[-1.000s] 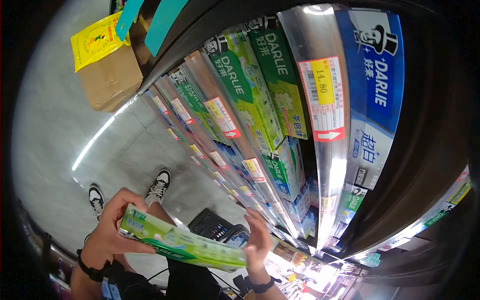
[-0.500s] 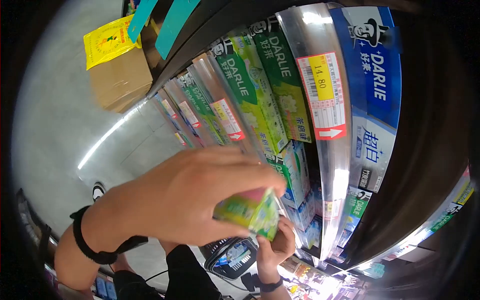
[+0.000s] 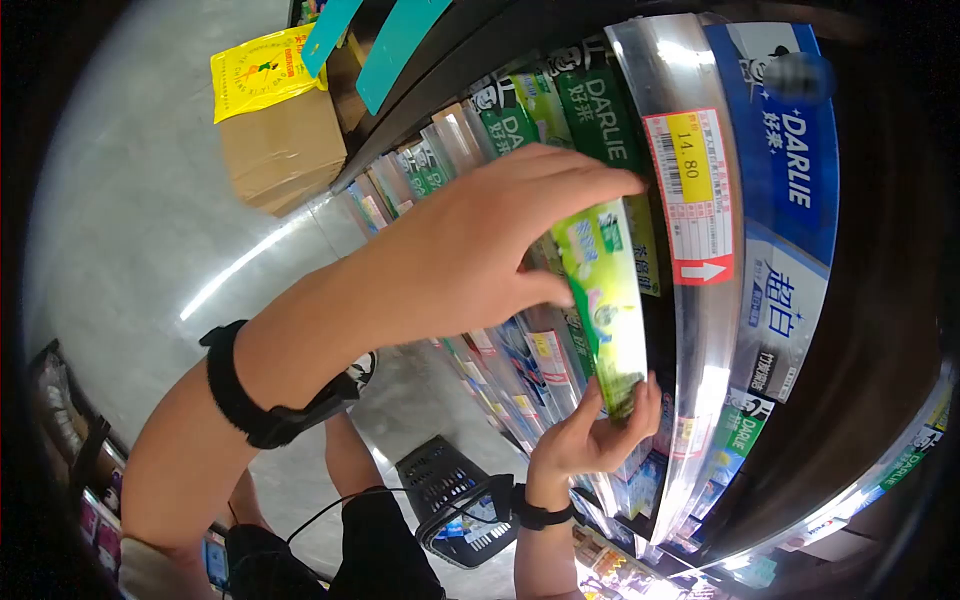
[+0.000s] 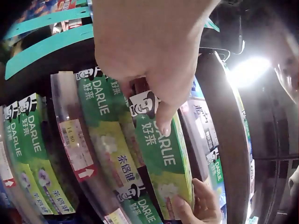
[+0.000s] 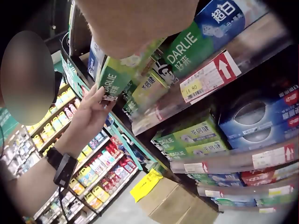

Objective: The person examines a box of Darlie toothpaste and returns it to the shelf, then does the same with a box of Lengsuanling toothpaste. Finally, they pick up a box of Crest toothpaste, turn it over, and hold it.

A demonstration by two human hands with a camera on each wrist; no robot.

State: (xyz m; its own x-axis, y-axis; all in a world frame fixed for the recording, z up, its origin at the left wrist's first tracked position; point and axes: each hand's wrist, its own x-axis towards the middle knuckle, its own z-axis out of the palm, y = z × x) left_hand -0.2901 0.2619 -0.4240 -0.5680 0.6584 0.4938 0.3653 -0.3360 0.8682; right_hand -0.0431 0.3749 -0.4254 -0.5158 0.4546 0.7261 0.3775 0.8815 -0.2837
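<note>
A green Darlie toothpaste box [image 3: 612, 310] is held upright between both hands, close in front of the shelf's row of similar boxes. My left hand [image 3: 490, 240] reaches across and grips its upper end, thumb on one side and fingers on the other. In the left wrist view that thumb lies over the printed face of the toothpaste box [image 4: 163, 156]. Below, my right hand [image 3: 598, 435] pinches the lower end between thumb and fingers. Green Darlie boxes [image 4: 110, 135] stand in the row beside the held one, partly hidden behind it and the left hand.
A clear shelf strip with a 14.80 price tag [image 3: 692, 190] runs just right of the box. Beyond it stands a blue Darlie box [image 3: 785, 190]. A black shopping basket [image 3: 440, 475] is on the floor. A carton [image 3: 280, 150] bears a yellow packet [image 3: 265, 75].
The toothpaste box has moved from low in front of the body up and right to the shelf, turning upright. The left arm has swung across, and the right hand now pinches the lower end.
</note>
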